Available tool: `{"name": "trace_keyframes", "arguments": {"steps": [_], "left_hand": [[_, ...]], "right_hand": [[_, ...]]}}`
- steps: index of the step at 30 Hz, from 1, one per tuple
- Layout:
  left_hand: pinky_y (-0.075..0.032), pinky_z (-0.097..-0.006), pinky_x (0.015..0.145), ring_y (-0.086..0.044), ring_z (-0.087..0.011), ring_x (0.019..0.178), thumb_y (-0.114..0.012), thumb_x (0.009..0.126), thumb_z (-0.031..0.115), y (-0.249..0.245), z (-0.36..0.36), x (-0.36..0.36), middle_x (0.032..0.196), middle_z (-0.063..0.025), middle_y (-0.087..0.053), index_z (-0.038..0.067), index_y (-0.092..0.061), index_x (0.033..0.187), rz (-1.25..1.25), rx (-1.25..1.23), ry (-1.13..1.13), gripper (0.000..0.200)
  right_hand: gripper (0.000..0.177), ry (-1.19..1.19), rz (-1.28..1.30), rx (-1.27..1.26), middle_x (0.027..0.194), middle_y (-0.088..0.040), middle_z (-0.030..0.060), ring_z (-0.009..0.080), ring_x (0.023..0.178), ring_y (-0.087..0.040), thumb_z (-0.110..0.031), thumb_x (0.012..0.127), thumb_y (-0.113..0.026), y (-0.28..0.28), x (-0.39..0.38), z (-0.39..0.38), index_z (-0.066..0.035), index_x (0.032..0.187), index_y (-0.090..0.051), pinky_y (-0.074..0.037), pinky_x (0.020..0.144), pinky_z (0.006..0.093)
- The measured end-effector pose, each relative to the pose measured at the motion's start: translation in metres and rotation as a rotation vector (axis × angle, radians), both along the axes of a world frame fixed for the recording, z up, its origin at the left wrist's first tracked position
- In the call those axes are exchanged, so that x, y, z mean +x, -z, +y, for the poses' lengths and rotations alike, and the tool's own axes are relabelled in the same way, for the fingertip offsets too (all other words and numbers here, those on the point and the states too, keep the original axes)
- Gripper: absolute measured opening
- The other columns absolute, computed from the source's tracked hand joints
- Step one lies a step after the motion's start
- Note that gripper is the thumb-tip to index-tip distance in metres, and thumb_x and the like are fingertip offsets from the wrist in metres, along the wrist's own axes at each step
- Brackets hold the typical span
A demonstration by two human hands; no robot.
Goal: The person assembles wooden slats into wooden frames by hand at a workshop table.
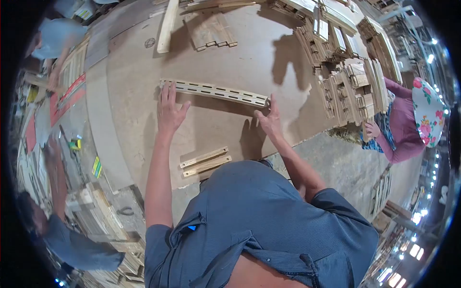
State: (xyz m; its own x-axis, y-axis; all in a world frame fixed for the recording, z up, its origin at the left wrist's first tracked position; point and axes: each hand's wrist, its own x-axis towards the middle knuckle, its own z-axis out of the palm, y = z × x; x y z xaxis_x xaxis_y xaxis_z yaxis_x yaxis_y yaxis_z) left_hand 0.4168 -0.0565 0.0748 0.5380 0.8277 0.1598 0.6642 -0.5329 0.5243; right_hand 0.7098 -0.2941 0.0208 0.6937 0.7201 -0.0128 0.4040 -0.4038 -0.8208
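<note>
Two slotted wooden strips [216,92] lie side by side across the board in front of me, slanting slightly down to the right. My left hand [170,109] is at their left end, fingers stretched over the wood and thumb spread away. At the opposite end, my right hand [270,119] has its forefinger extended beside the strip ends and its thumb apart. Neither hand is visibly wrapped around the strips. Closer to my body lie two short wooden bars [206,162] with holes near their ends.
Stacked wooden pieces [348,91] rise at the right, beside a person in a pink sleeve [403,117]. A long wooden bar [167,29] and joined slats [209,31] lie at the far side. Other people work on the left, near pliers [126,211].
</note>
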Motion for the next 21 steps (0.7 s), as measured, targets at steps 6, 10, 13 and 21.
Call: {"name": "trace_keyframes", "arguments": {"steps": [6, 10, 13, 21], "left_hand": [[-0.023, -0.0619, 0.123, -0.026, -0.0347, 0.154, -0.082, 0.079, 0.039, 0.003, 0.031, 0.032, 0.164, -0.0172, -0.033, 0.012, -0.038, 0.157, 0.238, 0.178, 0.386, 0.094], [-0.013, -0.0624, 0.126, -0.022, -0.0308, 0.157, -0.086, 0.073, 0.038, 0.024, 0.012, 0.033, 0.166, -0.0136, -0.031, 0.011, -0.047, 0.151, 0.289, 0.281, 0.693, 0.091], [-0.031, -0.0545, 0.118, -0.050, -0.0299, 0.132, -0.083, 0.076, 0.033, 0.028, -0.008, 0.009, 0.132, -0.0133, -0.057, 0.007, -0.062, 0.122, 0.195, 0.245, 0.673, 0.057], [-0.046, -0.0397, 0.085, -0.062, -0.0258, 0.091, -0.077, 0.083, 0.035, 0.016, -0.159, -0.079, 0.093, -0.0079, -0.063, 0.010, -0.064, 0.092, 0.215, 0.016, 0.540, 0.030]], "right_hand": [[0.080, 0.171, 0.024, 0.007, 0.129, -0.061, 0.0210, 0.0318, 0.118, -0.062, -0.017, 0.085, -0.076, -0.024, -0.057, 0.007, -0.001, 0.154, -0.040, -0.051, 0.101, 0.0401], [0.029, -0.258, -0.142, -0.209, 0.105, -0.061, 0.0129, 0.0318, 0.097, -0.064, -0.016, 0.087, -0.075, -0.021, -0.073, 0.001, -0.001, 0.111, -0.068, -0.053, 0.080, 0.0381], [0.023, -0.468, -0.012, -0.201, 0.099, -0.061, 0.0149, 0.0366, 0.093, -0.062, -0.018, 0.085, -0.075, -0.034, -0.076, 0.000, -0.002, 0.097, -0.064, -0.052, 0.079, 0.0451], [0.023, -1.010, -0.170, -0.101, 0.100, -0.063, 0.0115, 0.0340, 0.097, -0.063, -0.015, 0.082, -0.071, -0.028, -0.062, -0.044, -0.008, 0.104, -0.065, -0.054, 0.082, 0.0449]]}}
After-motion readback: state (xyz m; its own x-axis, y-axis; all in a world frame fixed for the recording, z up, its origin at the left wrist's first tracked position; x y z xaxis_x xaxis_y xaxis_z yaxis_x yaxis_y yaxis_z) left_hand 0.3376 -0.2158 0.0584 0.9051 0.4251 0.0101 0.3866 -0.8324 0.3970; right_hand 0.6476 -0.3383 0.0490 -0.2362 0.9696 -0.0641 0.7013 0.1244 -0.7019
